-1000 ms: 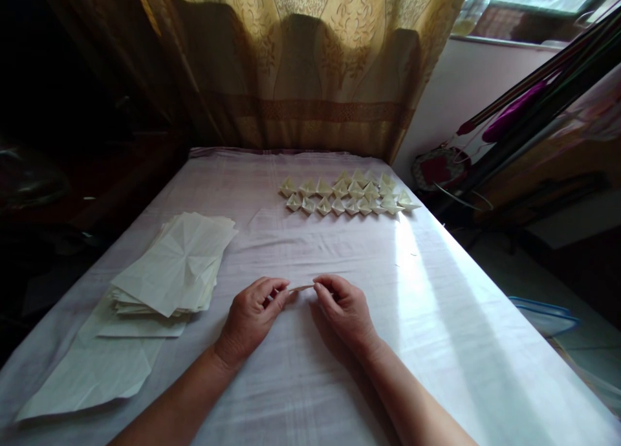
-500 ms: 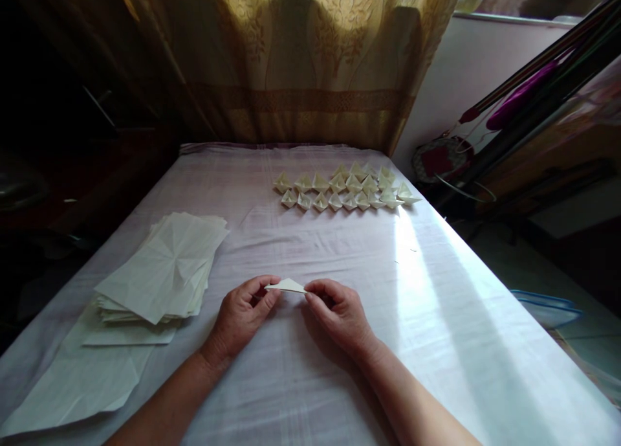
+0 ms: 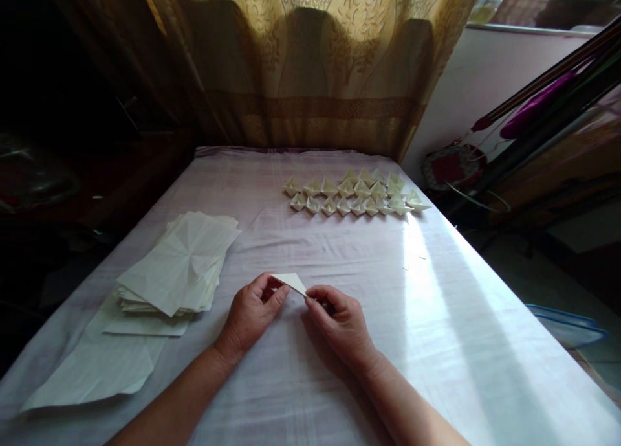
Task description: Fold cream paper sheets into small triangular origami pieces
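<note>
- Just below frame centre, the paper (image 3: 292, 281) is sitting between both hands, showing a small, pale, flat face and sloping down to the right.
- Left hand (image 3: 250, 310) is pinching the left end, thumb near the lower edge.
- Right hand (image 3: 342, 320) is gripping the lower right corner between thumb and fingertips.
- Handling, by judgement: paper is weighing almost nothing; folds are probably lending stiffness along the edges, while the thin corners are risking crushing or tearing.
- Opposite ends are offering the best hold: light fingertip pinch, face uncovered.
- Left of frame, a stack (image 3: 182, 258) of creased sheets is lying on the cloth (image 3: 301, 381).
- Right of upper centre, folded pieces (image 3: 359, 188) are standing close together in rows.
</note>
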The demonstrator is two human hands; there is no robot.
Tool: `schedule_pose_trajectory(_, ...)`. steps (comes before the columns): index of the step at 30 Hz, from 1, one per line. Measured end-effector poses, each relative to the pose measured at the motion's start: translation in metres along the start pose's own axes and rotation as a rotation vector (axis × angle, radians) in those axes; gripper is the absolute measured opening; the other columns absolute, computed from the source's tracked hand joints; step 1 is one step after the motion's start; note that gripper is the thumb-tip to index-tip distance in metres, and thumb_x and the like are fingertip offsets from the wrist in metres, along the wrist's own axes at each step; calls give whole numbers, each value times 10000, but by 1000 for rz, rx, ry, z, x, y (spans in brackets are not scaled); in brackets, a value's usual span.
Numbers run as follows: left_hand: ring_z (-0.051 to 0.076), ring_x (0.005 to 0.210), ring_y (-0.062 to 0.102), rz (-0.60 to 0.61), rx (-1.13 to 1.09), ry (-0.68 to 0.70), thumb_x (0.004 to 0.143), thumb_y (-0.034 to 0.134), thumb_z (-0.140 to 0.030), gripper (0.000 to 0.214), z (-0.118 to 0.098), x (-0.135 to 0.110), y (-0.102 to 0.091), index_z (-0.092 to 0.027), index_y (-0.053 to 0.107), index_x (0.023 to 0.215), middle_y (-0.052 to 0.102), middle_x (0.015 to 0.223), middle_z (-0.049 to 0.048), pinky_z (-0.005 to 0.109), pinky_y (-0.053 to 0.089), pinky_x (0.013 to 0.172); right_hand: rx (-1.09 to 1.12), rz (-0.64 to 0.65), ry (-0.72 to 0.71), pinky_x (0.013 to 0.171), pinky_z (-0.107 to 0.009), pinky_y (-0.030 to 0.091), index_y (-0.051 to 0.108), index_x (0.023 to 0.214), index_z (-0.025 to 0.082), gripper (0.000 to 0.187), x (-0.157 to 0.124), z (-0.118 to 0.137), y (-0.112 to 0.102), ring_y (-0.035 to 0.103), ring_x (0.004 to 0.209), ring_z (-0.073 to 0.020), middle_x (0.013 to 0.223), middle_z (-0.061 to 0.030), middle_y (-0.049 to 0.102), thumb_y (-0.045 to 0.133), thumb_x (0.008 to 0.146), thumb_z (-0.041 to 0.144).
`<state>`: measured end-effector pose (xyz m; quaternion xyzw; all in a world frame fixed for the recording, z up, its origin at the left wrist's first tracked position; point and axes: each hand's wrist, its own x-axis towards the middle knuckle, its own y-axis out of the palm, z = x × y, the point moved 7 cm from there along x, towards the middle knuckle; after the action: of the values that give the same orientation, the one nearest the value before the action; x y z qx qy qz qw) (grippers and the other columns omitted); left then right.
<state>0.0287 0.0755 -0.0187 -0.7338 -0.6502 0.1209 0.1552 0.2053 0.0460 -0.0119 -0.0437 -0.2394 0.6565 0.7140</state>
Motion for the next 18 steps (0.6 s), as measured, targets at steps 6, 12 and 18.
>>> schedule_pose_trajectory(6,118,539,573,24,-183,-85,778,596,-436,476,-3,-1,1,-151,628,1158,672,739,4,206,447,468,-13,17,-24,567,-207,477,715,849,204,132,-2,0,2,618,582,-120,706,1,712,603,833,272)
schedule_pose_trajectory(12,87,435,469,25,-186,-167,710,582,-377,504,-4,-1,2,-126,647,1142,636,645,-23,191,378,411,-36,31,-31,616,-214,502,722,891,210,157,-2,1,3,665,648,-134,768,-10,740,578,848,256)
schedule_pose_trajectory(18,90,403,468,-38,-82,-131,699,519,-322,439,-3,-1,1,-150,683,1068,620,591,-42,196,384,418,-77,-8,-81,667,-229,533,718,904,217,168,-1,4,4,700,705,-151,809,-17,753,555,866,229)
